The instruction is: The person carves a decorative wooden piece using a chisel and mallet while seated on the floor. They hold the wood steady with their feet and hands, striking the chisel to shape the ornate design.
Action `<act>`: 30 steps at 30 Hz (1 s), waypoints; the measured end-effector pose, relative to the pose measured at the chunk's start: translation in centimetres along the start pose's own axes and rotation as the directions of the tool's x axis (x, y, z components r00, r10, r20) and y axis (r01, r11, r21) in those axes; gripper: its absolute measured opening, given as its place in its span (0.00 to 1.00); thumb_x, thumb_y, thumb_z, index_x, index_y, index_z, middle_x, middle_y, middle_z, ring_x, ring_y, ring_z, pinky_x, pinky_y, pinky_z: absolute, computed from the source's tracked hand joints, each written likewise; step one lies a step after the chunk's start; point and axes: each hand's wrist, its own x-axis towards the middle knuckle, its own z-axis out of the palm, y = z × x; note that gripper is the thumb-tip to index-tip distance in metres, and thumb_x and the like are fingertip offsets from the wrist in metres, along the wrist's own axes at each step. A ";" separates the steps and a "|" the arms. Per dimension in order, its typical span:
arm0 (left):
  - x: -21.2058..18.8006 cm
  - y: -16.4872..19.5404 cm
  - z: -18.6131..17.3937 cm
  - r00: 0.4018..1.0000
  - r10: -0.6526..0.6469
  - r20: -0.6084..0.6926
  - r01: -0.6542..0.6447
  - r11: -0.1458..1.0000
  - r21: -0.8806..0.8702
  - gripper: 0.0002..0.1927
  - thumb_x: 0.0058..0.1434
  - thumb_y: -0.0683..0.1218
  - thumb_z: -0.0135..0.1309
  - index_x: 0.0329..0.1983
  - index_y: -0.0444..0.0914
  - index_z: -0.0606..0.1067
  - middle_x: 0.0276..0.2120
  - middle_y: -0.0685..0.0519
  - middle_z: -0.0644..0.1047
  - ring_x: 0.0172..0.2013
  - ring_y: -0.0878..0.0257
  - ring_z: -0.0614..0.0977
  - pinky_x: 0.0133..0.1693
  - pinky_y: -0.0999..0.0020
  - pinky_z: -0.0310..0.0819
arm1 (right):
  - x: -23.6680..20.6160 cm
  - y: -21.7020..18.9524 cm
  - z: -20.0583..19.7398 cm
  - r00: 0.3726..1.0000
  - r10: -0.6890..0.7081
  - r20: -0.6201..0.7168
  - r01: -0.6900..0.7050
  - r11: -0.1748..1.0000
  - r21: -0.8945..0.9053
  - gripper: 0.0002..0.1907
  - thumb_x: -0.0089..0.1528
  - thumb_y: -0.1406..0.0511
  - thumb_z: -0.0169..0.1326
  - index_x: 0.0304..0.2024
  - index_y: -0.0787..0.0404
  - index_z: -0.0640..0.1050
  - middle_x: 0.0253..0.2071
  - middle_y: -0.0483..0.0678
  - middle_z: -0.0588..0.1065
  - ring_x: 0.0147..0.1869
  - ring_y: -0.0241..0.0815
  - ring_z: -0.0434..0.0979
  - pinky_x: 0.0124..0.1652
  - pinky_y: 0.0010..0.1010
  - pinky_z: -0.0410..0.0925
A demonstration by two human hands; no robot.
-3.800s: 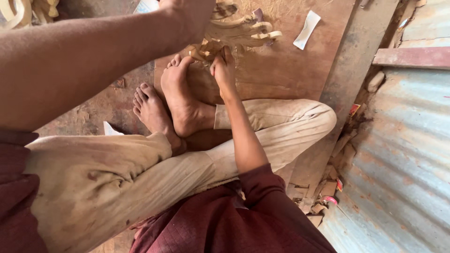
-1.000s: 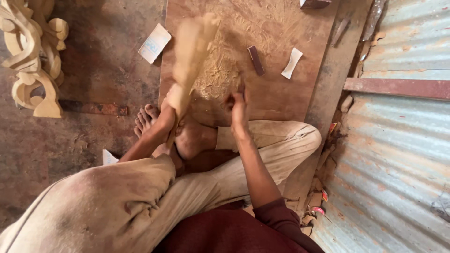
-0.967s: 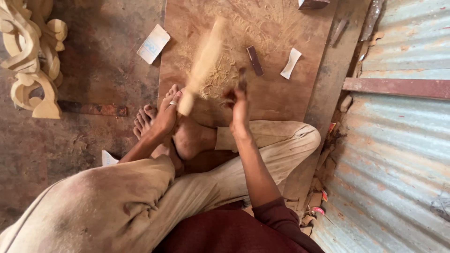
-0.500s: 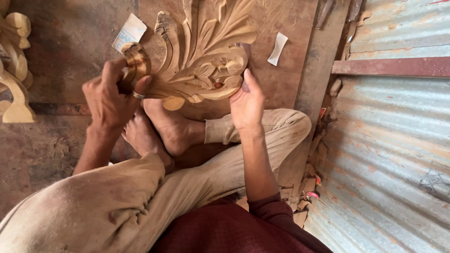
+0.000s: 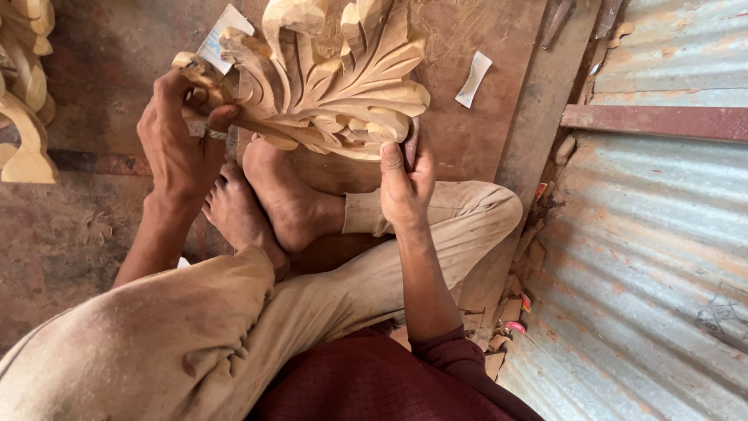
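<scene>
While the person sits cross-legged on the ground, both hands grip a pale carved wooden leaf ornament (image 5: 335,86), which is held up just above the bare feet (image 5: 273,199) and fills the view toward twelve o'clock. At about ten o'clock from the feet, the left hand (image 5: 181,144) is closed around the ornament's left end, its fingers curled over the carved scroll and the thumb pressed against the wood. At about two o'clock from the feet, the right hand (image 5: 405,183) clasps the ornament's lower right edge, thumb laid up along the front of the carving and the other fingers wrapped behind it; a dark, narrow object seems to sit between those fingers and the wood, but what it is cannot be told. Behind the ornament lies a reddish-brown wooden board (image 5: 475,132), dusted with shavings, with a small white scrap (image 5: 474,78) on it at one o'clock of the carving. Other pale carved pieces (image 5: 23,93) stand at nine o'clock, well apart. A corrugated metal sheet (image 5: 654,273) runs along the three o'clock side.
</scene>
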 end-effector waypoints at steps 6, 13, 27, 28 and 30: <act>0.7 1.4 1.4 0.972 0.124 -0.197 -0.095 0.984 0.152 0.33 0.74 0.57 0.59 0.67 0.32 0.60 0.59 0.41 0.68 0.61 0.50 0.73 0.60 0.49 0.75 | 0.7 1.0 0.1 0.999 -0.007 -0.050 0.008 1.000 0.014 0.22 0.73 0.62 0.56 0.67 0.64 0.69 0.42 0.37 0.72 0.34 0.22 0.59 0.32 0.16 0.55; 3.8 5.1 1.5 0.829 0.474 -0.297 -0.385 0.868 0.313 0.40 0.65 0.61 0.66 0.71 0.46 0.58 0.67 0.44 0.54 0.70 0.50 0.60 0.67 0.46 0.72 | 1.0 2.8 -0.9 0.996 0.065 -0.061 -0.059 0.994 0.088 0.26 0.67 0.62 0.55 0.65 0.65 0.67 0.55 0.40 0.75 0.56 0.26 0.73 0.56 0.19 0.68; 7.0 7.9 -2.5 0.945 0.142 0.294 -0.187 0.974 0.128 0.17 0.64 0.47 0.71 0.49 0.36 0.78 0.40 0.48 0.82 0.36 0.57 0.83 0.39 0.58 0.78 | 1.0 8.3 -0.9 0.977 0.213 -0.031 -0.215 0.973 -0.088 0.19 0.73 0.64 0.47 0.65 0.64 0.68 0.59 0.44 0.73 0.58 0.27 0.73 0.52 0.21 0.69; 7.2 7.8 -2.1 0.932 0.173 0.320 -0.240 0.953 0.186 0.17 0.61 0.47 0.70 0.49 0.37 0.79 0.38 0.47 0.81 0.34 0.57 0.83 0.39 0.57 0.78 | 0.7 8.6 -0.8 0.982 0.183 -0.050 -0.189 0.970 -0.151 0.18 0.73 0.63 0.47 0.62 0.66 0.71 0.55 0.44 0.75 0.54 0.27 0.74 0.46 0.21 0.69; 7.9 7.3 -1.5 0.908 0.205 0.365 -0.317 0.905 0.282 0.14 0.61 0.44 0.68 0.48 0.38 0.80 0.37 0.48 0.79 0.33 0.58 0.81 0.39 0.58 0.78 | 0.0 8.8 -0.6 0.990 0.132 -0.053 -0.139 0.979 -0.148 0.12 0.76 0.62 0.48 0.53 0.65 0.72 0.39 0.41 0.72 0.39 0.27 0.69 0.37 0.21 0.64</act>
